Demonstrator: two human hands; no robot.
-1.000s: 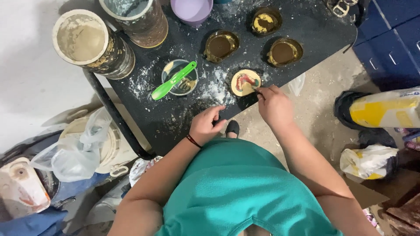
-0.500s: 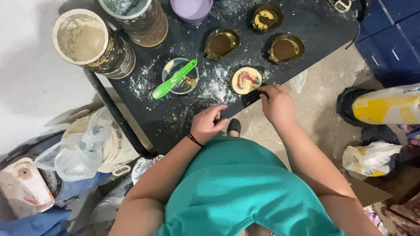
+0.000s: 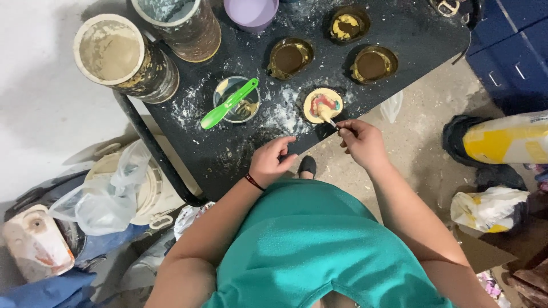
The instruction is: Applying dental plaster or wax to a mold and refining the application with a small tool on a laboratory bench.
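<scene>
On a black, powder-dusted table (image 3: 228, 154) sits a small round mould (image 3: 322, 105) holding cream paste with red and blue-green patches. My right hand (image 3: 361, 142) is closed on a thin metal tool (image 3: 330, 121) whose tip rests in that mould. My left hand (image 3: 275, 161) hovers with curled fingers over the table's near edge, holding nothing, a dark band on its wrist. A clear cup (image 3: 236, 100) with a green spatula (image 3: 228, 104) laid across it stands left of the mould.
Three brown-filled round moulds (image 3: 290, 58) (image 3: 373, 64) (image 3: 348, 24), a purple cup (image 3: 251, 12) and two stained buckets (image 3: 117, 56) (image 3: 181, 23) fill the table's far side. Plastic bags (image 3: 103, 197), a white container (image 3: 34, 242), a blue crate (image 3: 511, 48) and sacks (image 3: 505, 140) crowd the floor.
My right hand has shifted the tool slightly inside the mould. My left hand has lifted a little and opened its fingers somewhat near the table edge.
</scene>
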